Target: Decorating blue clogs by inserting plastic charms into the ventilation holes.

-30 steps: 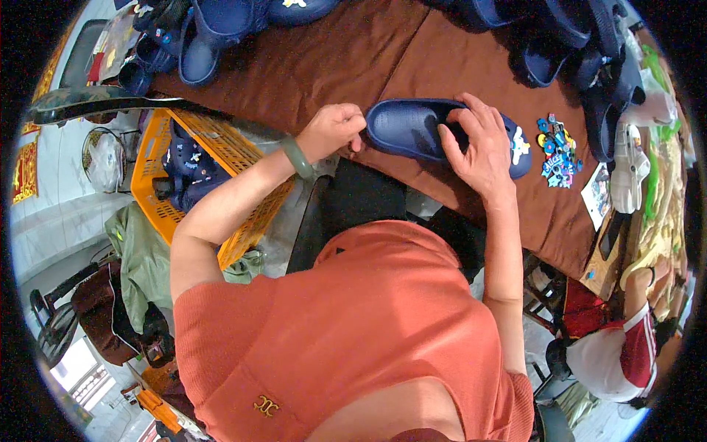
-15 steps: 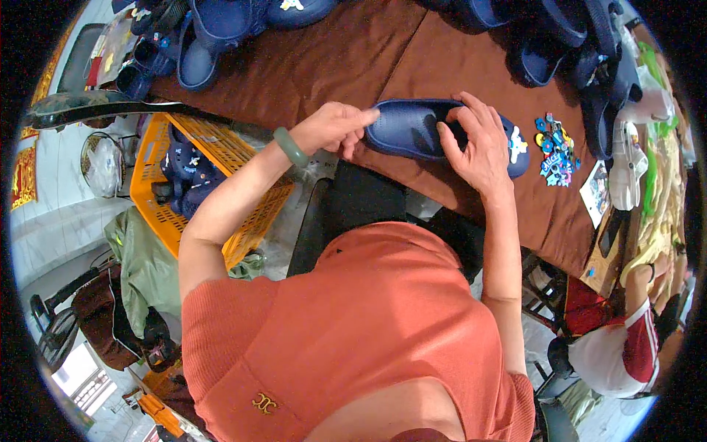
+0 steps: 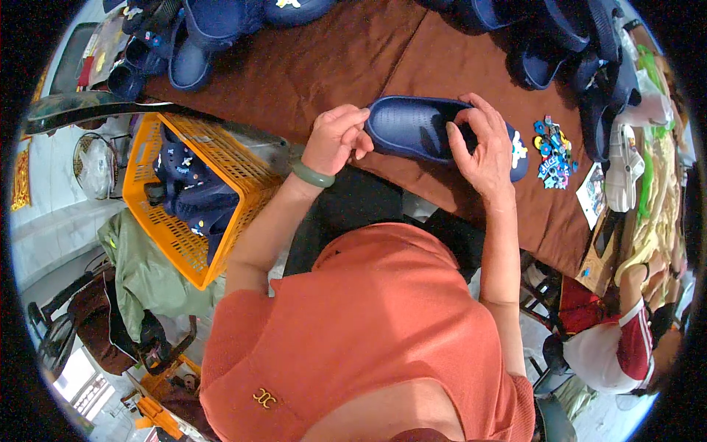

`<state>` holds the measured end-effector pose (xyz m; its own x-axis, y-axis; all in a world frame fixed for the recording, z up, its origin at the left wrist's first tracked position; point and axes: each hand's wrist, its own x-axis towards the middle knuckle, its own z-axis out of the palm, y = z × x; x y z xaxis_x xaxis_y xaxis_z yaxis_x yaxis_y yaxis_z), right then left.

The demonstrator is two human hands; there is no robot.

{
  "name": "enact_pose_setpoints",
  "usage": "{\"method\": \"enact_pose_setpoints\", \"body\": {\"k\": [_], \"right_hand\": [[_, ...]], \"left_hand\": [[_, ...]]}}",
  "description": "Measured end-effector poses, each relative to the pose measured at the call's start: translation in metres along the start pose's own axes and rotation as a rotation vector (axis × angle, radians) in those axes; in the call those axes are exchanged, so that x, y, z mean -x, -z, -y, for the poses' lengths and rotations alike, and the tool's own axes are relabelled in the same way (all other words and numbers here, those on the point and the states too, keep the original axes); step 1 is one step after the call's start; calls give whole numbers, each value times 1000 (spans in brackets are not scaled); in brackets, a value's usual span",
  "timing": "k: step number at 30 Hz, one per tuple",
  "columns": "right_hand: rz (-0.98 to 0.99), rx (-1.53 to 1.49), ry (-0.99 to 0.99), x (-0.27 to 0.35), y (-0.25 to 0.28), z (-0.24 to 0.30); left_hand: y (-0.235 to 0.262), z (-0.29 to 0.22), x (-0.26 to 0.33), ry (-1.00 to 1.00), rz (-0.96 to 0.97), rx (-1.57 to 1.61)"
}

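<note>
Touching navy clog: right hand and, seemingly, left hand.

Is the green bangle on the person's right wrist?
No, the green bangle circles the wrist of the left hand, while the wrist of the right hand is bare.

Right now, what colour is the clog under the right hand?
The clog is navy blue, with a white charm on top; head view shows it best.

Lettering noted on a blue charm in the pile; gold letter-like emblem on the orange shirt; red-and-gold wall sign illegible.
</note>
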<state>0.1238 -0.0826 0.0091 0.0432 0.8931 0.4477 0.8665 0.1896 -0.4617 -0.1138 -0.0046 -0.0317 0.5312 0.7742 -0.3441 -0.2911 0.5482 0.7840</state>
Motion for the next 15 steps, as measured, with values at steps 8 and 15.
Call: {"method": "enact_pose_setpoints", "body": {"k": [8,15], "right_hand": [[9,-35,-33,-1,-4,1],[64,-77,-53,-2,-2,2]], "left_hand": [[4,14,4,-116,-63,50],[12,24,6,-140,-72,121]]}}
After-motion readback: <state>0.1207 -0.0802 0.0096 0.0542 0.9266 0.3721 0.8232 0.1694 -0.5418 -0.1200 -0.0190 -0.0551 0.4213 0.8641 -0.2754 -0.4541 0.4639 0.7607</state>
